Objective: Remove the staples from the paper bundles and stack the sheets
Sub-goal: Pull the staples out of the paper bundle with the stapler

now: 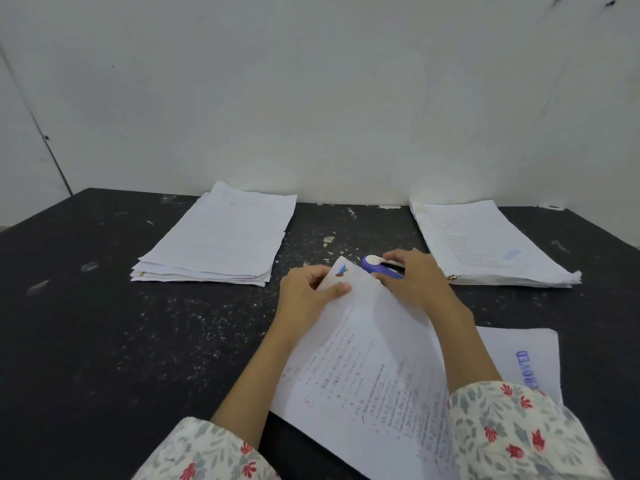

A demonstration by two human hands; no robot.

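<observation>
Near the table's point(104, 306) middle, left hand point(308, 292) pinches the far corner of a paper bundle point(367, 368); right hand point(412, 278) grips a purple staple remover point(375, 265) at that corner. Staple-pulling step, judged underway (staple itself not visible). Next: lever gently, no tearing. Bundle's long axis runs diagonally, stapled corner pointing away.

Head view, forward-down, near table point(104, 306)

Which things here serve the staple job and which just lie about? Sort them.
Job: paper bundle, staple remover, left hand, right hand, left stack, right stack, stamped sheet.
Lying about: paper scraps, table.
</observation>
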